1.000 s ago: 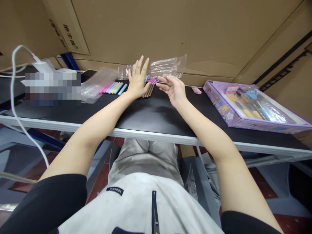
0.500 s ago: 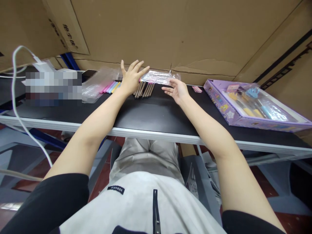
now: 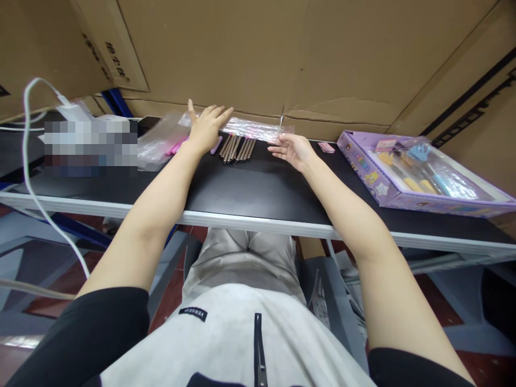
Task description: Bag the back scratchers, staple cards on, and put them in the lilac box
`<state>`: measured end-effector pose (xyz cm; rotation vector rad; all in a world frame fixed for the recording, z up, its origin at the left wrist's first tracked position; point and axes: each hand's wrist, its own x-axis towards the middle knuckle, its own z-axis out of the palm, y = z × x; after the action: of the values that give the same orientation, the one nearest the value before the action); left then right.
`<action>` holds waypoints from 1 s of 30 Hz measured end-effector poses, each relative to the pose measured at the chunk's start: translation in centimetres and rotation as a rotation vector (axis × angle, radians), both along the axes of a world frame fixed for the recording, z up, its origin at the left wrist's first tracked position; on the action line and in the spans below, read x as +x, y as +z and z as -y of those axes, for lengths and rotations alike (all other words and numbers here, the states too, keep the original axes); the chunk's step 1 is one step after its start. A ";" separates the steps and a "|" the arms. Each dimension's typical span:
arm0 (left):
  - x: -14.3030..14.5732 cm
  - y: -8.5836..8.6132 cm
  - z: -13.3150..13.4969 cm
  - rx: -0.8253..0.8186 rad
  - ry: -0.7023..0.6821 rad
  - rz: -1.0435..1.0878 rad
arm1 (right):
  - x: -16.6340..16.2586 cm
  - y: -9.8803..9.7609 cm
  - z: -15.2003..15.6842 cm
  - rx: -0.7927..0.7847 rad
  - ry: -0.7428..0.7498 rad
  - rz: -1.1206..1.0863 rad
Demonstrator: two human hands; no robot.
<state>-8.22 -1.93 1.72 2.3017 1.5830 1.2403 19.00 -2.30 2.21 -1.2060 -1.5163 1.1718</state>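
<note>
My left hand (image 3: 205,129) lies flat with its fingers spread on the far part of the black table (image 3: 258,185), over the left end of a clear plastic bag (image 3: 258,129) and touching pastel pens (image 3: 177,145). A bundle of dark thin rods (image 3: 237,148) lies just right of it. My right hand (image 3: 291,148) rests open, fingers stretched toward the right end of the bag, holding nothing.
A purple stationery gift box (image 3: 419,174) sits at the right. A small pink eraser (image 3: 324,147) lies between it and my right hand. Another clear bag (image 3: 159,142), a white charger with cable (image 3: 60,107) and cardboard walls (image 3: 258,54) stand behind and left.
The plastic bag was put down flat at the table's back edge. My left hand moved left and flattened onto it; my right hand let go of the purple-ended rods and lowered to the table.
</note>
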 end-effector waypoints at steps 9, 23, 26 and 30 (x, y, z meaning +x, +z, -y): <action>0.0 0.3 0.0 0.029 0.057 -0.332 | -0.6 0.6 0.9 -0.159 -0.001 -0.206; -1.4 -0.1 -0.4 -0.037 0.376 -0.374 | -0.3 0.6 0.5 -0.145 -0.098 -0.218; -1.4 -0.5 -0.8 -0.044 0.372 -0.398 | -0.4 0.5 0.5 -0.140 -0.112 -0.230; -0.6 -0.2 -0.9 -0.041 0.142 -0.411 | -0.5 0.3 0.5 -0.126 -0.141 -0.218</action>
<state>-8.81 -1.06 1.55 2.5777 1.9018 0.7761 18.54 -2.75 2.50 -1.2047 -1.1915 1.2740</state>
